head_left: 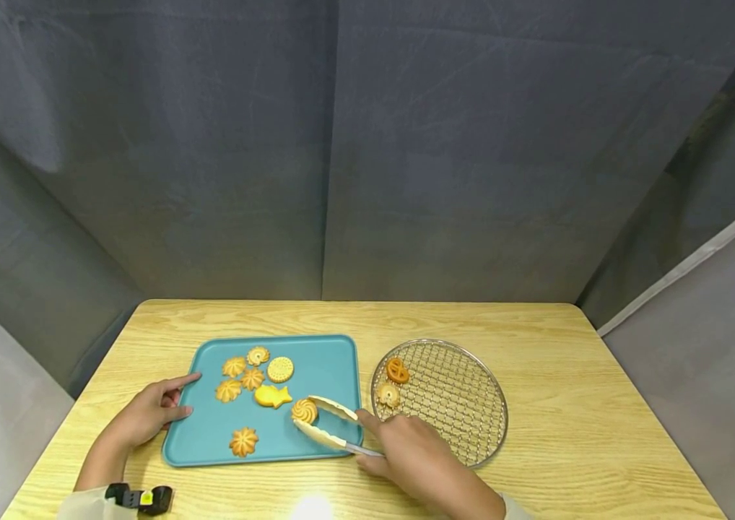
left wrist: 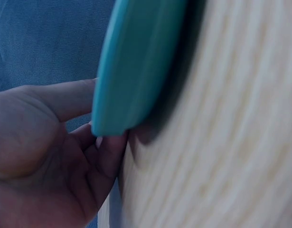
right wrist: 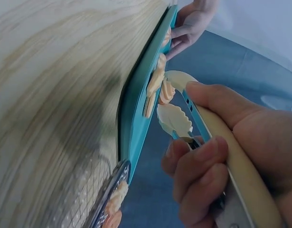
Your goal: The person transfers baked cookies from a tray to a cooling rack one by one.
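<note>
My right hand (head_left: 409,448) grips a pair of tongs (right wrist: 231,161) with cream scalloped tips. In the head view those tips stand on either side of a round swirled cookie (head_left: 305,411) at the right part of a teal tray (head_left: 198,440). The left hand (head_left: 146,410) holds the tray's left edge, thumb on the near side, with other fingers tucked under the rim in the left wrist view. Also on the tray are a fish-shaped cookie (head_left: 272,396), a round dotted cookie (head_left: 280,369), a ring-like cookie (head_left: 258,355) and several flower-shaped cookies (head_left: 253,378).
Right of the tray lies a round wire rack (head_left: 452,390), carrying a pretzel-shaped cookie (head_left: 397,370) and a pale flower cookie (head_left: 388,394) at its left side. The wooden table (head_left: 569,404) reaches back to grey curtains (head_left: 445,180).
</note>
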Available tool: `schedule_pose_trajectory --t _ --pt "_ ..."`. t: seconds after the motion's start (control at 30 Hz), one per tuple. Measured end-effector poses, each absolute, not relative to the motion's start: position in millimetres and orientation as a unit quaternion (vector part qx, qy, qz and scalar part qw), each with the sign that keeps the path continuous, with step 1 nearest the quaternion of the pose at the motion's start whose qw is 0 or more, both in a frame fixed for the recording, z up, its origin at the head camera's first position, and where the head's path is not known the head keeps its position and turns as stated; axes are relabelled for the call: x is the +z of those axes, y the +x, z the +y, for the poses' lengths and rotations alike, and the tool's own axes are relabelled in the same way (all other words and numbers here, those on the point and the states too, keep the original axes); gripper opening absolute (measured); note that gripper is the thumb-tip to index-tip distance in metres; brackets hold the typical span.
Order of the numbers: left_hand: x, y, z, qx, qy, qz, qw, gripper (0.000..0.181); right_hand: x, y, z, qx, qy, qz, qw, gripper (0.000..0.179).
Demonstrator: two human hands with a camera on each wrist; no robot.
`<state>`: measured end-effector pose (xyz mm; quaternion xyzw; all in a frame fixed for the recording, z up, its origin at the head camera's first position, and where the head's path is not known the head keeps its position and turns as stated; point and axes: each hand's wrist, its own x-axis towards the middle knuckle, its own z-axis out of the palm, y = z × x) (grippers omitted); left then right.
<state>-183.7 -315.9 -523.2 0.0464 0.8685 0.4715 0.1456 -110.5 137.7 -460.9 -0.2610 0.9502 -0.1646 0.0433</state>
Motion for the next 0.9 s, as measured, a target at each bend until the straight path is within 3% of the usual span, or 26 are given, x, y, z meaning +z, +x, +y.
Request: schedule_pose_trajectory --t 0.33,0.67,0.9 --pt "-521.5 -183.1 -314.4 0.464 0.045 0.874 0.14 0.065 -459.3 -110.0 153.8 -0.174 -0.24 0.954 0.033 0.068" --pt "-521.8 -182.9 -315.1 0.467 0.049 0.872 0.141 0.066 -458.9 -114.1 171.3 -0.166 -0.2 0.966 -0.013 0.066" --pt "-523.4 -183.2 -316.0 0.469 0.046 0.87 0.143 0.067 -455.8 -121.8 190.1 -0.175 -0.162 0.971 -0.01 0.068"
